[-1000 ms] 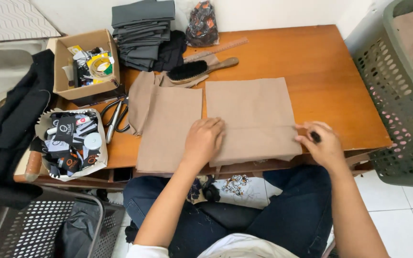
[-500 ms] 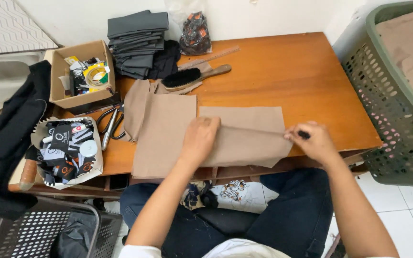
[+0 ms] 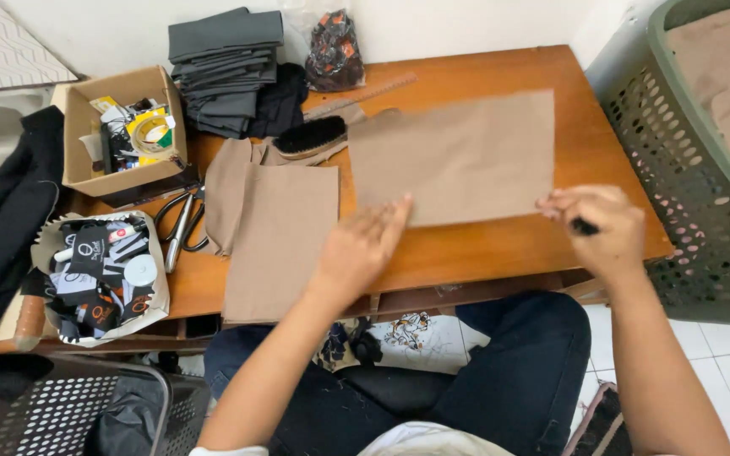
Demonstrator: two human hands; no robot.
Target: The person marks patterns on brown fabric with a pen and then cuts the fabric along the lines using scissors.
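My left hand [image 3: 361,249] lies flat with fingers spread on the near edge of the tan fabric panel [image 3: 454,156], which sits at twelve o'clock on the wooden tabletop [image 3: 509,249], while my right hand [image 3: 597,228] at three o'clock pinches that panel's corner with fingers closed around a small dark marker [image 3: 585,226]. I judge this one panel spread but unfinished, with a second tan piece [image 3: 276,232] waiting at nine o'clock. I count two tan pieces, one clothes brush [image 3: 310,137], one pair of scissors [image 3: 181,224], one stack of folded grey cloth [image 3: 226,67] and one cardboard box [image 3: 120,127].
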